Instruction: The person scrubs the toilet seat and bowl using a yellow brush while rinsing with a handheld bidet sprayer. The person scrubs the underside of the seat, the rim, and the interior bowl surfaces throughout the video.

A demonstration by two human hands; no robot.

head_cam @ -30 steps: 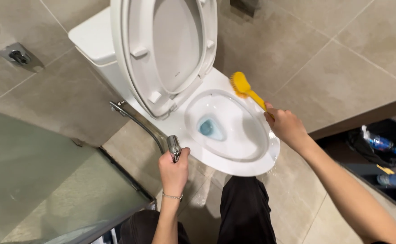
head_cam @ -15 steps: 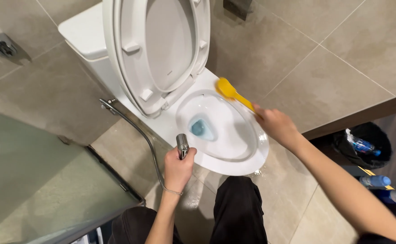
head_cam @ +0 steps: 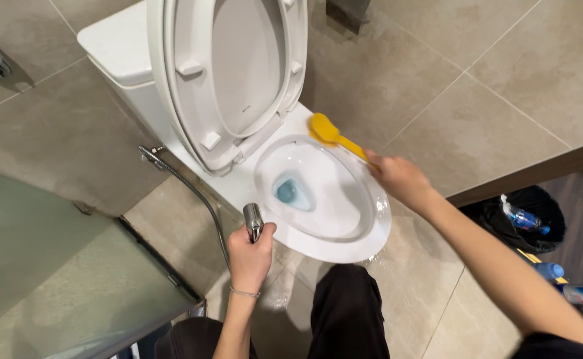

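Right hand [head_cam: 398, 178] grips yellow brush [head_cam: 331, 135], handle running up-left onto the toilet bowl rim [head_cam: 371, 233]; left hand [head_cam: 250, 256] clasps metal sprayer [head_cam: 253, 221], nozzle toward bowl.

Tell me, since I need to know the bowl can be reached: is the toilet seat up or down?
Up. The seat and lid stand raised against the tank, leaving the bowl's bare rim exposed.

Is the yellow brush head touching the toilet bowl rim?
Touching. The head view shows the yellow brush head, held by the right hand, lying directly on the toilet bowl rim at its back edge, no visible gap.
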